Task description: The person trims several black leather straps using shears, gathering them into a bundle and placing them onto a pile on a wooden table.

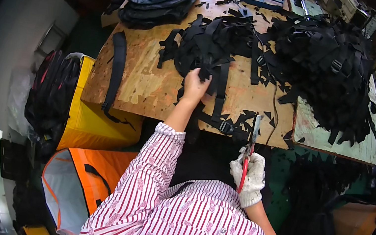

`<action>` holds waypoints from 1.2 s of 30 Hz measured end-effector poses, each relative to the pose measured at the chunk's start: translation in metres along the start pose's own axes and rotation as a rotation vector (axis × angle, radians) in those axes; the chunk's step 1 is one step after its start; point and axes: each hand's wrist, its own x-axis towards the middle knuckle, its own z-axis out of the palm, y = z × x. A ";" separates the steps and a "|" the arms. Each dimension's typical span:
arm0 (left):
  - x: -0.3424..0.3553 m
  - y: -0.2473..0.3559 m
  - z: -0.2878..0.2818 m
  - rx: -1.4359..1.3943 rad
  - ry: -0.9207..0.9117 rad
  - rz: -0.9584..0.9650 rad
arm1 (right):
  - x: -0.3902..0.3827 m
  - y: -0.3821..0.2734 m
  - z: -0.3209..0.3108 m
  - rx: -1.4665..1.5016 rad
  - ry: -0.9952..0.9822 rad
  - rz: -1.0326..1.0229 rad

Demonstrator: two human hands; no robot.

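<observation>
My bare left hand (195, 86) reaches over the wooden table, its fingers closed on the near edge of a heap of black webbing straps (205, 45). The exact piece between the fingertips is hard to make out against the dark heap. In a white knitted glove, my right hand (253, 175) is wrapped round red-handled scissors (254, 134), held at the table's front edge with the grey metal end pointing away from me. Just left of that metal end lies a black strap with a buckle (225, 127). Small black offcuts (247, 115) are scattered close by.
A larger pile of black straps (327, 66) covers the right side. Stacked dark padded pieces (160, 2) sit far left, near a curved black shoulder strap (116, 69). A thin cord (275, 108) crosses the table (140, 89). Yellow (96, 126) and orange bags (103, 168) stand left.
</observation>
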 end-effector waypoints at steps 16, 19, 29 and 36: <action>-0.147 0.093 -0.035 -0.824 -0.289 -0.455 | 0.041 -0.056 0.014 0.322 -0.007 0.361; -0.166 0.098 -0.032 -0.784 -0.341 -0.423 | 0.042 -0.042 0.018 0.243 0.059 0.322; -0.168 0.103 -0.043 -0.564 -0.379 -0.315 | 0.049 -0.004 -0.007 -0.069 0.207 -0.213; -0.111 0.111 -0.044 0.002 -0.501 0.636 | 0.038 -0.032 -0.012 -0.120 0.105 -0.177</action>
